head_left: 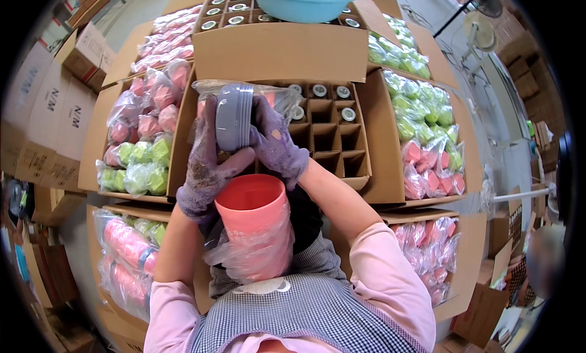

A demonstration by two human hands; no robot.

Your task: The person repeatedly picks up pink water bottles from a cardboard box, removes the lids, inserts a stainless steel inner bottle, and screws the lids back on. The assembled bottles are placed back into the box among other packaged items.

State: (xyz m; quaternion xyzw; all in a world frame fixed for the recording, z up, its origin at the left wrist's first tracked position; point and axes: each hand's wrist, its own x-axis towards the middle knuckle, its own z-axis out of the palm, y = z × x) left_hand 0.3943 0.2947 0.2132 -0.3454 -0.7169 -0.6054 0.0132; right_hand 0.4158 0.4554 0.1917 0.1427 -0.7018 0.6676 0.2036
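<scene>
Both my hands wear stained purple work gloves. Between them they grip a grey round threaded part, like a screw lid or base ring (234,117), turned on edge. My left hand (201,170) is closed round its left side; my right hand (276,142) holds its right side. Just below, an open-topped pink cylindrical container (253,231) stands against my apron, its mouth facing up. Clear plastic film is bunched round its lower part. Directly beyond my hands is a divided carton (360,176) with silver-topped items in some cells and a plastic-wrapped piece lying across its left part.
Cartons of bagged pink and green pieces line both sides: pink and green at left (146,127), green and pink at right (421,109). A blue basin (305,6) rests on another divided carton at the back. Wrapped pink cylinders (125,249) lie at lower left.
</scene>
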